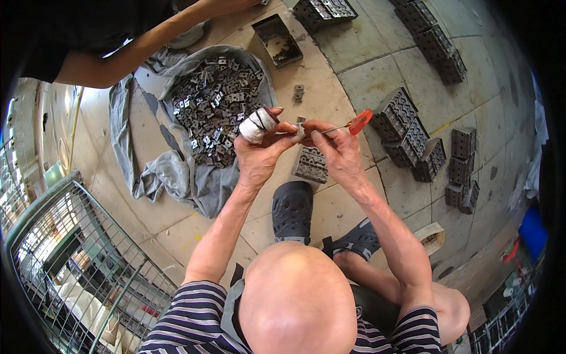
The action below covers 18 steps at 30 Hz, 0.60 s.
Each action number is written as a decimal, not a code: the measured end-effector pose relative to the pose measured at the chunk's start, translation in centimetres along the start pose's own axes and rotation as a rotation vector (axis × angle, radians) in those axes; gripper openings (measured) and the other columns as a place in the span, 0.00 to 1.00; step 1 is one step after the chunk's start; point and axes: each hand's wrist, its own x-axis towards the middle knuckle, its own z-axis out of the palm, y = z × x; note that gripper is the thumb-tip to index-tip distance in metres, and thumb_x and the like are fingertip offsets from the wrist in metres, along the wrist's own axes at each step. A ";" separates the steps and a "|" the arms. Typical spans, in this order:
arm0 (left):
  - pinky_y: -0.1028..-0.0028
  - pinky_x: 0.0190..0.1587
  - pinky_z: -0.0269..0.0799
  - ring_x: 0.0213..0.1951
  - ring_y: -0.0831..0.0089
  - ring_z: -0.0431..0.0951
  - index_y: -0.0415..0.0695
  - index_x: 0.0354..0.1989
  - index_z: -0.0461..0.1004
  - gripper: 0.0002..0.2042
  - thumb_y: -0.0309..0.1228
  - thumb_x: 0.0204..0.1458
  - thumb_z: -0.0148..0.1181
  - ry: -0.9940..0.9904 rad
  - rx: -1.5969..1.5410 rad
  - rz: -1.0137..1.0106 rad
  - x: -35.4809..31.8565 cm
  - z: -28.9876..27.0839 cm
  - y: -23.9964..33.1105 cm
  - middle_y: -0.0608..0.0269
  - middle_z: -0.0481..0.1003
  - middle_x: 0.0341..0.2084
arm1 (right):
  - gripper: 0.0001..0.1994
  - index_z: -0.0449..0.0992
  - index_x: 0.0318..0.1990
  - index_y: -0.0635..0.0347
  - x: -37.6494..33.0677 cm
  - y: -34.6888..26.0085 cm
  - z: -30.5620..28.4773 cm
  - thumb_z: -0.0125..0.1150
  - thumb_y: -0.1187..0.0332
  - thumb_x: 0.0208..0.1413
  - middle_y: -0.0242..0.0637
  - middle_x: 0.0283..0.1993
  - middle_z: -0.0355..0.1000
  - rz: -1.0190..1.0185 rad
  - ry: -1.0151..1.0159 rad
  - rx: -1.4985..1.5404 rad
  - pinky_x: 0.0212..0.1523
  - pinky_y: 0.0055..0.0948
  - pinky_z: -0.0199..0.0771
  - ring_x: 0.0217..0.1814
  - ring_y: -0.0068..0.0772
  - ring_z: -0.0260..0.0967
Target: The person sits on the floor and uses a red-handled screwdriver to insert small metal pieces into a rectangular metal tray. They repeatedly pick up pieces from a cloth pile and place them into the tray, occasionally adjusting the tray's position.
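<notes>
Both my hands meet above the floor, in front of my knees. My left hand (259,154), with white wrapping (257,126) and a black band round some fingers, pinches a small grey metal part (300,128). My right hand (341,154) is closed on a thin-shafted tool with a red handle (361,121), its fingertips close to the metal part. The tool's tip is hidden by my fingers. Below my hands stands a metal block of small parts in rows (311,164). Left of them, a heap of loose metal parts (218,106) lies on a grey cloth (168,177).
Ahead are an open dark box (277,41) and a few loose parts (299,93). More filled blocks (402,127) stand on the tiles to the right. Another person's arm (141,53) reaches in at upper left. A wire cage (88,253) is near my left side.
</notes>
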 end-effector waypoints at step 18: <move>0.70 0.53 0.85 0.48 0.69 0.85 0.37 0.71 0.67 0.33 0.13 0.55 0.69 -0.178 0.096 0.027 1.1 0.1 -0.3 0.57 0.82 0.47 | 0.12 0.80 0.51 0.73 0.3 -0.2 -0.9 0.56 0.72 0.71 0.44 0.37 0.85 0.068 0.036 -0.155 0.44 0.28 0.84 0.40 0.28 0.84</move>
